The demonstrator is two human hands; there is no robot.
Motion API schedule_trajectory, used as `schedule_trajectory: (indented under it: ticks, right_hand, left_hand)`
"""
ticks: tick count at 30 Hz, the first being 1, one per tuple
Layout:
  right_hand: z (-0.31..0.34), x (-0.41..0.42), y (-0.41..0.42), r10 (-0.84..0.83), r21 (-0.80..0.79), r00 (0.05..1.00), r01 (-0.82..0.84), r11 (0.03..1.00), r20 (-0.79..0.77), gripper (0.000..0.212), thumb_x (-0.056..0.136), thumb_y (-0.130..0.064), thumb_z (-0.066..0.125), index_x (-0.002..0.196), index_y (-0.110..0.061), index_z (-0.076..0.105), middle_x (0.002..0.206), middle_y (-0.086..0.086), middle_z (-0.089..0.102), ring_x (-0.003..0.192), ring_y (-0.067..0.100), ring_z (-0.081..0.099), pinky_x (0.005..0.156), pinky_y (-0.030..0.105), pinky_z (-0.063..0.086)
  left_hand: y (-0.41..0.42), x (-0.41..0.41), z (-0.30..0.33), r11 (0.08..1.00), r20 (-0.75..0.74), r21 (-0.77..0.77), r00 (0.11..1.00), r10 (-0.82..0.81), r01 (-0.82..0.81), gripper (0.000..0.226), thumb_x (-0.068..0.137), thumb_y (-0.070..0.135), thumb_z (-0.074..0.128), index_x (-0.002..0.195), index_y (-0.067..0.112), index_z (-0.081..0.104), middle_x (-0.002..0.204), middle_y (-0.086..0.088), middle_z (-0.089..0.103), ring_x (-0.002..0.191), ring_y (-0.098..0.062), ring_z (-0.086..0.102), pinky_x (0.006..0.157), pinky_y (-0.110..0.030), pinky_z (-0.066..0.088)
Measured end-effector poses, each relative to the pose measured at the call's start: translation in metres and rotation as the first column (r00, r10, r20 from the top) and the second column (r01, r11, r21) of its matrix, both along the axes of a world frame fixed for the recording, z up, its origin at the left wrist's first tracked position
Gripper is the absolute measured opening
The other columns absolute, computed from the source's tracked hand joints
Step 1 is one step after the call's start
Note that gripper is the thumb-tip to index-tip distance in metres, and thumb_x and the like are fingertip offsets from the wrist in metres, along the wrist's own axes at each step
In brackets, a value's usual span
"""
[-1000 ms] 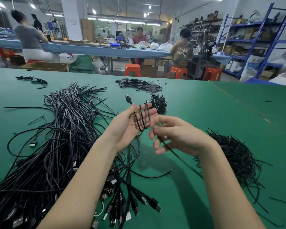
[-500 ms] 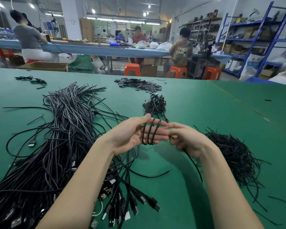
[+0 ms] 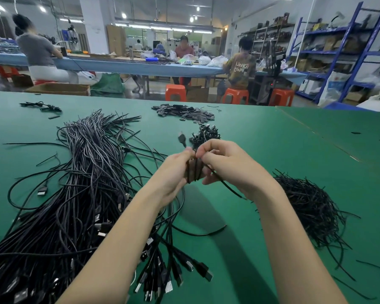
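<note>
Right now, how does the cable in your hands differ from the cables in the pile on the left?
The held cable is wound into short loops, gripped by the left hand and pinched by the right hand, above the table; the cable pile lies stretched out long on it. The held cable's plug sticks up over the left hand; the pile's plugs lie at the near end. Both are thin and black.
</note>
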State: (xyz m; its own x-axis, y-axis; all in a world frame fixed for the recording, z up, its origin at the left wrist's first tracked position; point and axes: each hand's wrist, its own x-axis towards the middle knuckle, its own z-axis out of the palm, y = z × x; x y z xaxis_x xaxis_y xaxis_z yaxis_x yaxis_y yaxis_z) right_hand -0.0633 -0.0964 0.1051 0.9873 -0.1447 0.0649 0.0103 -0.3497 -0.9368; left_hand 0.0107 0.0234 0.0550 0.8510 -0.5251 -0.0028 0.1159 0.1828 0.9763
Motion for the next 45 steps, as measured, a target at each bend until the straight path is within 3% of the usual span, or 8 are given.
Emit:
schedule_trajectory:
  ticks: [6,12,18,25,30,36,39,45]
  right_hand:
    - [-0.029,0.000,-0.013,0.231,0.133,0.965,-0.214,0.968,-0.125,0.021,0.096,0.010,0.053,0.087,-0.004,0.066,0.075,0.009,0.052,0.061,0.012,0.058,0.078,0.033,0.062]
    - [-0.048,0.004,-0.026,0.253,0.153,0.941,-0.222,0.963,-0.223,0.014,0.096,0.002,0.059,0.091,-0.008,0.068,0.091,0.011,0.068,0.091,0.018,0.073,0.089,0.036,0.058]
    - [-0.046,0.008,-0.033,0.141,0.483,0.986,-0.082,0.872,-0.088,0.030,0.093,-0.025,0.070,0.117,-0.007,0.068,0.097,0.004,0.072,0.070,0.016,0.064,0.060,0.025,0.053]
    - [-0.053,0.020,-0.021,-0.154,0.272,0.986,0.130,0.954,0.069,0.012,0.089,-0.012,0.077,0.098,-0.004,0.078,0.073,0.005,0.072,0.060,0.011,0.059,0.062,0.022,0.055]
    - [-0.054,0.024,-0.015,-0.249,0.302,0.960,0.202,0.932,0.125,0.008,0.084,-0.017,0.082,0.092,-0.015,0.081,0.068,0.005,0.073,0.055,0.012,0.063,0.069,0.032,0.060]
    - [-0.052,0.020,-0.006,-0.303,0.311,0.937,0.240,0.920,0.172,0.006,0.084,-0.016,0.081,0.089,-0.020,0.081,0.074,0.009,0.077,0.056,0.010,0.063,0.075,0.035,0.062]
    - [-0.046,0.018,-0.004,-0.313,0.305,0.925,0.241,0.921,0.214,0.007,0.082,-0.022,0.084,0.088,-0.022,0.080,0.070,0.001,0.076,0.058,0.017,0.068,0.060,0.026,0.059]
    - [-0.034,0.014,-0.014,-0.222,0.173,0.955,0.189,0.967,0.196,0.018,0.082,-0.033,0.082,0.098,-0.026,0.078,0.086,-0.007,0.078,0.077,0.016,0.077,0.089,0.042,0.060]
  left_hand:
    - [0.004,0.002,0.012,0.929,-0.277,-0.360,0.961,-0.017,-0.087,0.042,0.110,0.027,0.027,0.100,0.005,0.061,0.076,-0.002,0.071,0.068,-0.015,0.068,0.066,-0.027,0.055]
    - [-0.001,-0.002,0.009,0.913,-0.365,-0.392,0.930,-0.039,-0.116,0.035,0.110,0.027,0.030,0.083,0.013,0.048,0.056,0.009,0.020,0.045,-0.008,0.022,0.049,-0.022,0.031]
    - [0.007,-0.001,0.011,0.896,-0.311,-0.439,0.925,-0.218,0.063,0.031,0.107,0.030,0.039,0.084,0.013,0.049,0.063,0.008,0.016,0.049,-0.009,0.021,0.049,-0.021,0.035]
    - [-0.007,-0.007,0.006,0.998,0.173,0.036,0.984,0.035,-0.042,0.023,0.107,0.013,0.034,0.090,0.009,0.047,0.060,0.005,0.034,0.057,-0.011,0.039,0.067,-0.027,0.044]
    - [-0.011,-0.010,-0.001,0.799,0.703,0.355,0.702,0.115,-0.486,0.015,0.106,0.015,0.036,0.096,0.010,0.044,0.074,0.002,0.051,0.064,-0.015,0.048,0.055,-0.019,0.034]
    - [-0.012,-0.013,-0.001,0.843,0.596,0.395,0.800,0.067,-0.365,0.015,0.101,0.002,0.034,0.110,0.002,0.046,0.108,-0.018,0.062,0.094,-0.033,0.067,0.082,-0.046,0.057]
    - [-0.010,-0.016,0.000,0.909,0.498,0.323,0.864,0.074,-0.264,0.017,0.104,0.007,0.031,0.111,0.006,0.047,0.096,-0.010,0.066,0.073,-0.012,0.071,0.066,-0.032,0.061]
    - [-0.012,-0.015,-0.002,0.882,0.539,0.385,0.842,0.026,-0.274,0.023,0.103,0.010,0.031,0.115,0.009,0.050,0.099,-0.006,0.065,0.089,-0.025,0.063,0.083,-0.037,0.052]
